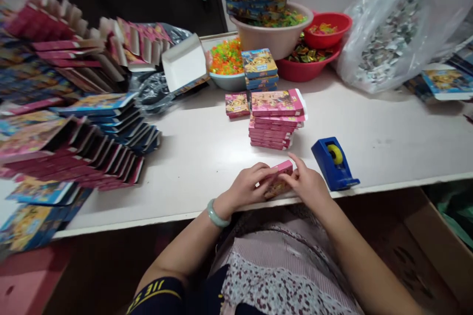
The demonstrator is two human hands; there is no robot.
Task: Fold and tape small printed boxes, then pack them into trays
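Note:
Near the table's front edge I hold a small pink printed box (pixel 279 186) between both hands. My left hand (pixel 253 183) is closed around its left side, a green bangle on the wrist. My right hand (pixel 305 179) grips the right end, thumb on the face and index finger raised by the top corner. Just beyond the hands stands a stack of pink boxes (pixel 275 120), with one small pink box (pixel 237 105) beside it. To the right of my right hand sits a blue tape dispenser (pixel 334 165) with a yellow roll.
Stacks of open pink cartons (pixel 74 152) and blue cartons (pixel 111 113) crowd the left. At the back are a beige basin (pixel 271 39), a light-blue bowl (pixel 226 81), red bowls (pixel 295 70) and a clear plastic bag (pixel 354 59) of small pieces. An open cardboard box (pixel 424 236) lies below the table.

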